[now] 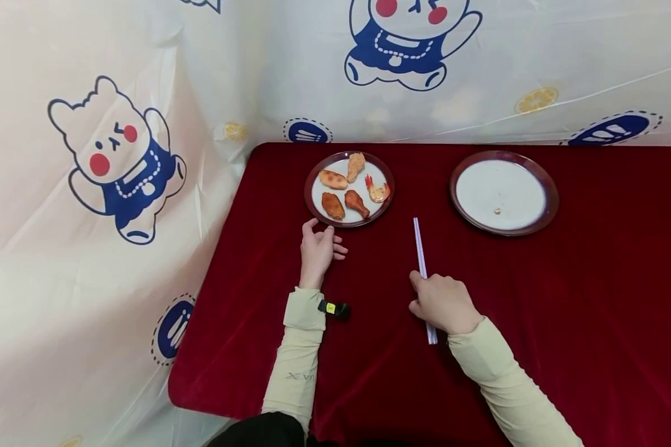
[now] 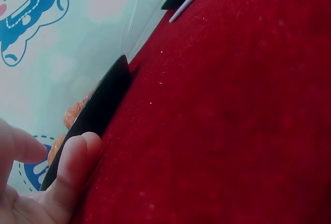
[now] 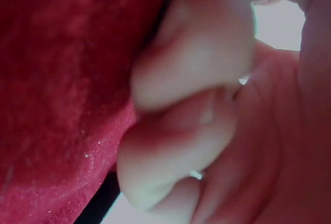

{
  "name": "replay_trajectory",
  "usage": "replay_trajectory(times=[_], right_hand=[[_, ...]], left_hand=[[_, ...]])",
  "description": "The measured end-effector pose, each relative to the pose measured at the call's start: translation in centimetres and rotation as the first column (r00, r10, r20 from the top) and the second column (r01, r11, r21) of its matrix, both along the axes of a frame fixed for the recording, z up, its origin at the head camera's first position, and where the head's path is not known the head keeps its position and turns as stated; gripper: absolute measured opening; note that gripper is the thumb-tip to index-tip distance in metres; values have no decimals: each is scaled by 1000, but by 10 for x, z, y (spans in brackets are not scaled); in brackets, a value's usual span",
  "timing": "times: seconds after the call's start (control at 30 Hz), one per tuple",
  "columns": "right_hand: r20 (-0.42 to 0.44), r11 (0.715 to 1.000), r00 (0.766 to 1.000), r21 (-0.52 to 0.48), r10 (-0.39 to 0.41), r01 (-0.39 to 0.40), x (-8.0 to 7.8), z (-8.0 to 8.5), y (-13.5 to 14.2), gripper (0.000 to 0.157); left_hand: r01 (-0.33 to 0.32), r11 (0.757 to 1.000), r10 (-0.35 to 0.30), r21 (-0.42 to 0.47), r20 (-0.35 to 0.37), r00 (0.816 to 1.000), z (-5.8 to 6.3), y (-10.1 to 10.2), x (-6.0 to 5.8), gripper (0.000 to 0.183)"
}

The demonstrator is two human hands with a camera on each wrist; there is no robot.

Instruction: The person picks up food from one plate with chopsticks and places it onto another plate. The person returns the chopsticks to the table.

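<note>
In the head view, my left hand [image 1: 317, 251] is at the near rim of a brown-rimmed plate [image 1: 309, 202], fingers loosely spread. The left wrist view shows its thumb [image 2: 77, 162] against the dark side of that plate. On the plate are a shrimp [image 1: 378, 190], a brown drumstick [image 1: 356, 203], a paler drumstick [image 1: 355, 166] and wing-like pieces [image 1: 332, 205]. My right hand [image 1: 444, 303] grips a pair of pale chopsticks [image 1: 419, 245] around the middle, their tips pointing away from me. Curled fingers [image 3: 181, 146] fill the right wrist view, close to the cloth.
A second brown-rimmed plate [image 1: 500, 186] stands at the back right, with a small crumb-like bit [image 1: 497, 211] on it. Dark red velvet [image 1: 609, 310] covers the table. A printed pale curtain [image 1: 212, 81] hangs behind and to the left.
</note>
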State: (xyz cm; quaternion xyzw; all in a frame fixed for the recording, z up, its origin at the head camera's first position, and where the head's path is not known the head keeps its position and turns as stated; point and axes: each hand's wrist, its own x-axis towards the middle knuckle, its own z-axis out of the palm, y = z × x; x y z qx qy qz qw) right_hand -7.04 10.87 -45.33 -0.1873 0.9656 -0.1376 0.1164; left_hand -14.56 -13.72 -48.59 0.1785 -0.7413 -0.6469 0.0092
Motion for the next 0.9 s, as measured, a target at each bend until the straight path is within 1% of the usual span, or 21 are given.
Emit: replay_trajectory(times=[0.1, 0.2, 0.3, 0.5, 0.63, 0.73, 0.83, 0.9], right_hand=[[-67, 999, 998, 40, -13, 16, 2, -1, -2, 15], [-102, 998, 995, 57, -16, 22, 3, -2, -2, 16], [-109, 999, 994, 47, -13, 18, 3, -2, -2, 17], [-113, 1000, 994, -11, 11, -13, 0, -2, 1, 15], [-27, 997, 1000, -80, 7, -9, -4, 4, 6, 13], [55, 987, 998, -158, -1, 10, -8, 10, 11, 16], [88, 970, 996, -244, 29, -7, -11, 13, 16, 18], [101, 949, 992, -314, 70, -35, -14, 16, 20, 16]], left_hand=[[6, 1000, -6, -1, 3, 1000, 1, 0, 0, 51], [5, 1000, -5, -6, 4, 1000, 1, -1, 0, 52], [5, 1000, -5, -11, 2, 1000, 1, -1, 0, 54], [6, 1000, -6, -11, -2, 1000, -1, -2, 0, 55], [11, 1000, -11, -11, -3, 1000, 0, -2, -1, 57], [17, 1000, -17, -11, -1, 1000, 0, -2, -1, 58], [21, 1000, -21, -13, 1, 1000, 0, -3, -1, 59], [20, 1000, -20, -13, 4, 1000, 0, -3, -1, 59]])
